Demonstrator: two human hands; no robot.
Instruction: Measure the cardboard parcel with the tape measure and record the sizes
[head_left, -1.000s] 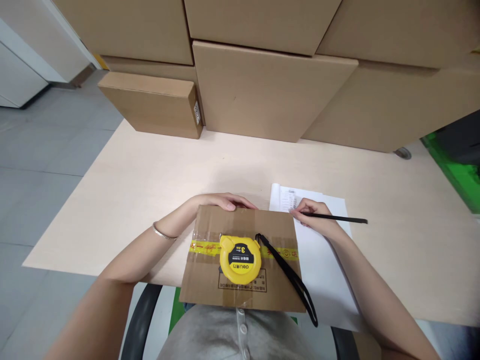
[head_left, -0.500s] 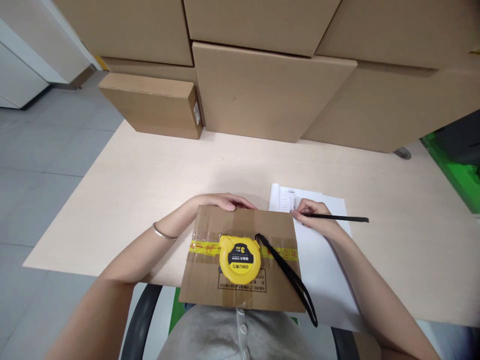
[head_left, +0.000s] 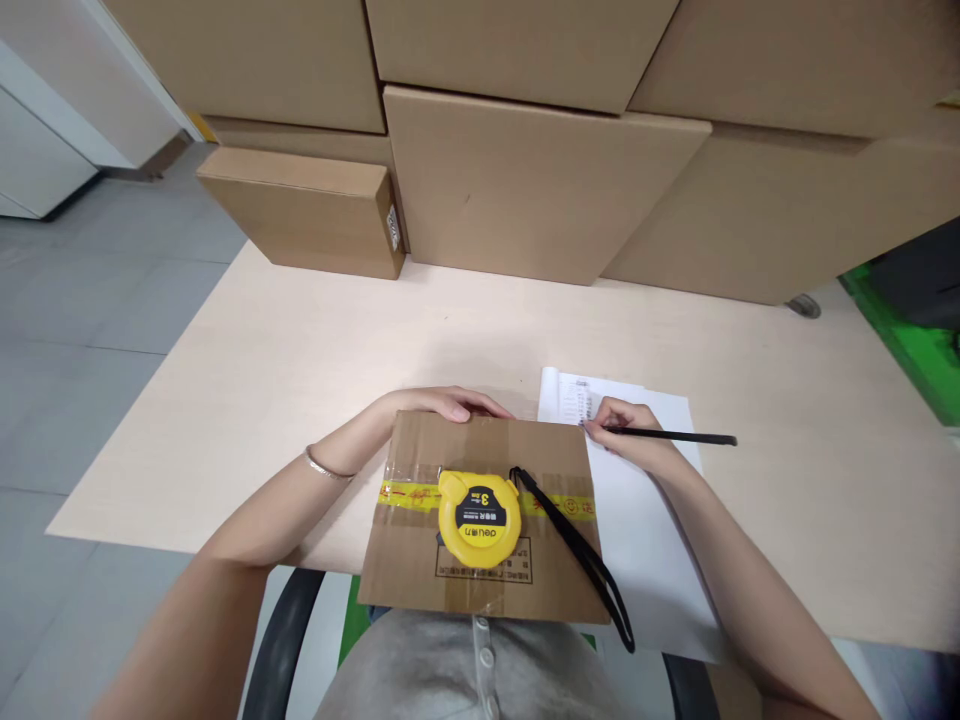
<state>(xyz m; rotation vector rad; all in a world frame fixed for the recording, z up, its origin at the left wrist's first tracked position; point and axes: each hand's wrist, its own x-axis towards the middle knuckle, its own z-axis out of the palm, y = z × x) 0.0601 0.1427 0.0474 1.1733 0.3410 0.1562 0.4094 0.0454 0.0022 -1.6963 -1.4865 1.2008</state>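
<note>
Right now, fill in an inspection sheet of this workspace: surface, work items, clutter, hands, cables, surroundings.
Surface: pale table.
Work items: yellow tape measure on a taped carton, its black strap reaching past the carton's edge; white paper, partly hidden by the carton; black pen.
Clutter: smaller box on the table's far left part.
Hands: left hand at the carton's far edge, grip unclear; right hand holding the pen at the paper.
Cables: nothing seen.
Surroundings: large cardboard boxes behind; grey floor to the left.
</note>
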